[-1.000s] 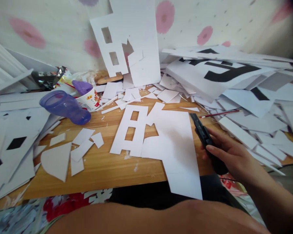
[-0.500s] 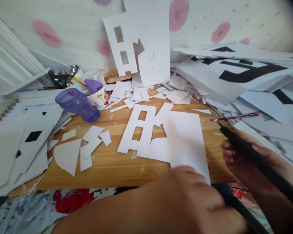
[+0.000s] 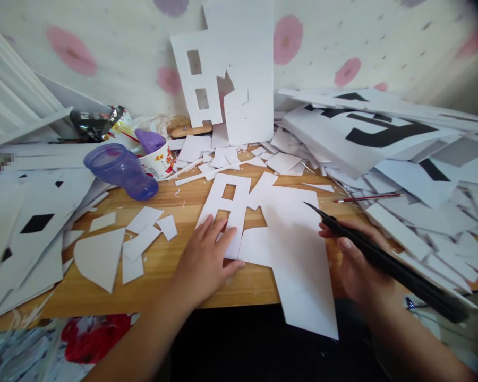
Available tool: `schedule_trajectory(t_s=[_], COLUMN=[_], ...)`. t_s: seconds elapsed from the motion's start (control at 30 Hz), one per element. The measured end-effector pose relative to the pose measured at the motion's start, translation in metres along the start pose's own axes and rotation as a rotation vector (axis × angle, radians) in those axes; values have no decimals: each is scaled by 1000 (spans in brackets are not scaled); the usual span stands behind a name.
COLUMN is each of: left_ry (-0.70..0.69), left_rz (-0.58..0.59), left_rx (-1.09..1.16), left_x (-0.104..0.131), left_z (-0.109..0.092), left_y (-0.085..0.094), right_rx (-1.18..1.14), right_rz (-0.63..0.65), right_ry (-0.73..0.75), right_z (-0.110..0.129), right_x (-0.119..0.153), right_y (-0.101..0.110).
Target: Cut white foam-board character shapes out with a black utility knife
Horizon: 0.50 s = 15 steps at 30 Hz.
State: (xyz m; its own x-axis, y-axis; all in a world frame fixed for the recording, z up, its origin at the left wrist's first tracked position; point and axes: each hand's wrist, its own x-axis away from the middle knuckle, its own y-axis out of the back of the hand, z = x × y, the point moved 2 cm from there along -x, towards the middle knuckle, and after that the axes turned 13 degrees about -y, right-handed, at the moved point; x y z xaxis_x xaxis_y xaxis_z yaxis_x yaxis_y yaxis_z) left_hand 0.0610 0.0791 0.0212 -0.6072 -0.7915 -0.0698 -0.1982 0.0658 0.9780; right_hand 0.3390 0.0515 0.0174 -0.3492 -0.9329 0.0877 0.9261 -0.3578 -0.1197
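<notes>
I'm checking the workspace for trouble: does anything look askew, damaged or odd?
The cut white board between the left hand and right hand overhangs the near edge of the table. Behind, an upright white board has an irregular, angular hole, unlike its rectangular windows; that may be intended. Loose offcuts lie strewn about.

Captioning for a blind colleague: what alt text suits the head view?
Left hand spread on a white board cutout with rectangular openings, right hand holding a black utility knife at a wooden table. At left are offcuts and a purple boot-shaped cup.
</notes>
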Motion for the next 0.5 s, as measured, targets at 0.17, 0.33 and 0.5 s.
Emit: schedule_trajectory(t_s=[0.17, 0.33, 0.5], left_ry=[-12, 61, -4], left_rz=[-103, -233, -296], left_rx=[-46, -52, -26], left_x=[1, 9, 16], left_z=[-11, -28, -41], left_y=[-2, 0, -1], right_rx=[3, -19, 294], right_rz=[49, 143, 208], right_ry=[8, 77, 212], right_z=[4, 5, 18], right_x=[-7, -56, -73], right_y=[-7, -20, -25])
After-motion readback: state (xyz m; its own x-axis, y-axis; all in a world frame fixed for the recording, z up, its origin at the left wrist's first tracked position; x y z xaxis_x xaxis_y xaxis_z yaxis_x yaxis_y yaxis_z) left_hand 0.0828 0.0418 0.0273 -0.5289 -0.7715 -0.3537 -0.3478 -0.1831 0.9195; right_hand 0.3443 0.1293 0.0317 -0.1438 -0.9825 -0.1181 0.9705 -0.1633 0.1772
